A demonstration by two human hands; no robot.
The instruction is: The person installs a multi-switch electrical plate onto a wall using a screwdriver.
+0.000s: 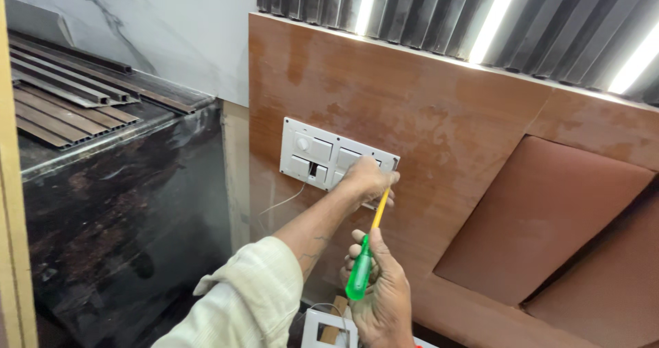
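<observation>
The left hand [367,178] presses the white switch plate [335,157] against the brown wall panel [439,121]. Just below, the right hand [382,286] is clenched around a green-handled screwdriver [364,262], its tip at the plate's lower right edge.

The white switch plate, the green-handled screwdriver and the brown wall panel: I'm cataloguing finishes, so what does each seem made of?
White rectangular switch plate: looks like moulded plastic, smooth and matte. Screwdriver with translucent green handle and yellow shaft: glossy plastic handle; the shaft seems plastic-sleeved, its tip hidden behind the left hand. Reddish-brown wall panel: probably wood laminate, faint grain and mottled sheen.
</observation>
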